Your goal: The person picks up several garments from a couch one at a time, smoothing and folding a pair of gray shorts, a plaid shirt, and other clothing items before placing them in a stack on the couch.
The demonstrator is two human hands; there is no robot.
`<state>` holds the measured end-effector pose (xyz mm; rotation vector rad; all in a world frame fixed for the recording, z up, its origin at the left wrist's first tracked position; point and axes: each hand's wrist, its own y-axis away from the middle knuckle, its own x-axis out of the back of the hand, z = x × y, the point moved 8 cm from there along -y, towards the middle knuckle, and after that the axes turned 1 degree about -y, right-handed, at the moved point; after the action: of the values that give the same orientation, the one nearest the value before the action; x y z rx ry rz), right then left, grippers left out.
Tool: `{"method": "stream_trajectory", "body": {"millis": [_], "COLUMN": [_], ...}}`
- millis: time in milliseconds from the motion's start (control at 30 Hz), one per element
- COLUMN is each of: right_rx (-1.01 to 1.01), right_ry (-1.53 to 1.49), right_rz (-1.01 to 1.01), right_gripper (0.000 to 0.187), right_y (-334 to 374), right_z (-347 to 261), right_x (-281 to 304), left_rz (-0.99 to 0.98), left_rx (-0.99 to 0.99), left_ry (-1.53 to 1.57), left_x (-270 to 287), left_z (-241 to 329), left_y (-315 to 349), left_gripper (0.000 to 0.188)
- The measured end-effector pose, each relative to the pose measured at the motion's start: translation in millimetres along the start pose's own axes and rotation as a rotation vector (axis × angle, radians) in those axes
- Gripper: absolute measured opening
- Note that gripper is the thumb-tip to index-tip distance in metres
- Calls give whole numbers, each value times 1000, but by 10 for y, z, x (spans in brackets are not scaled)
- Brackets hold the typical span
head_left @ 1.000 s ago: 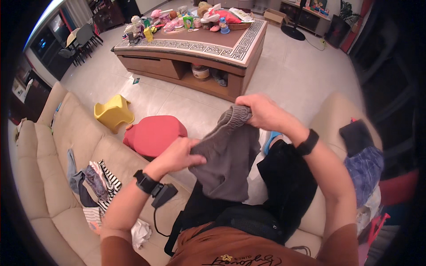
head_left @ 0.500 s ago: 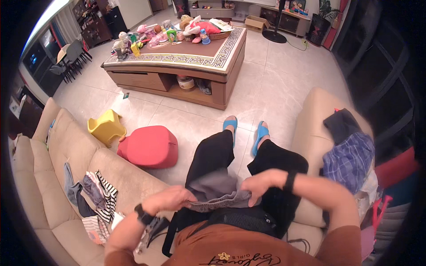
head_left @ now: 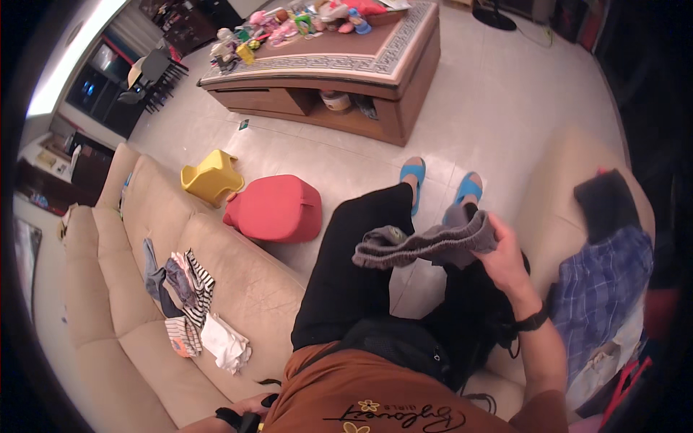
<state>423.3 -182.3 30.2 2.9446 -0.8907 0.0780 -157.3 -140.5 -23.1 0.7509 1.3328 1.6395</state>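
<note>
A grey garment with a gathered elastic waistband point(head_left: 426, 245) hangs in the air over my lap. My right hand point(head_left: 503, 254) is closed on one end of its waistband, and the other end sticks out unsupported to the left. Low by my left hip, my left hand point(head_left: 254, 405) is beside a black strap-like thing on the sofa side. Its fingers are mostly hidden there. A black waist pouch point(head_left: 393, 350) sits across my lap.
On the beige sofa point(head_left: 173, 364) at left lie small striped clothes point(head_left: 198, 285) and a white cloth point(head_left: 225, 343). A blue plaid shirt point(head_left: 603, 274) lies at right. Ahead stand a red stool point(head_left: 278, 209), a yellow stool point(head_left: 213, 177) and a toy-covered coffee table point(head_left: 346, 119).
My left hand has let go of the waistband and moved down to my left hip. My right hand has moved the grey garment forward and right. The view has shifted.
</note>
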Motion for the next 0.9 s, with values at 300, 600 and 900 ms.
{"method": "stream_trajectory", "body": {"millis": [300, 600, 900], "right_rx": [-112, -248, -208], "right_ry": [-227, -302, -502], "right_rz": [143, 240, 318], "right_gripper": [23, 54, 38], "right_y": [330, 590, 383], "right_z": [315, 588, 597], "right_x": [547, 785, 732], "left_rz": [-172, 14, 608], "left_rx": [396, 525, -201], "left_ry": [-355, -694, -907], "left_x": [535, 1174, 2363], "left_z": [172, -367, 2218], "left_y": [387, 327, 1054], "left_gripper": [27, 34, 50]}}
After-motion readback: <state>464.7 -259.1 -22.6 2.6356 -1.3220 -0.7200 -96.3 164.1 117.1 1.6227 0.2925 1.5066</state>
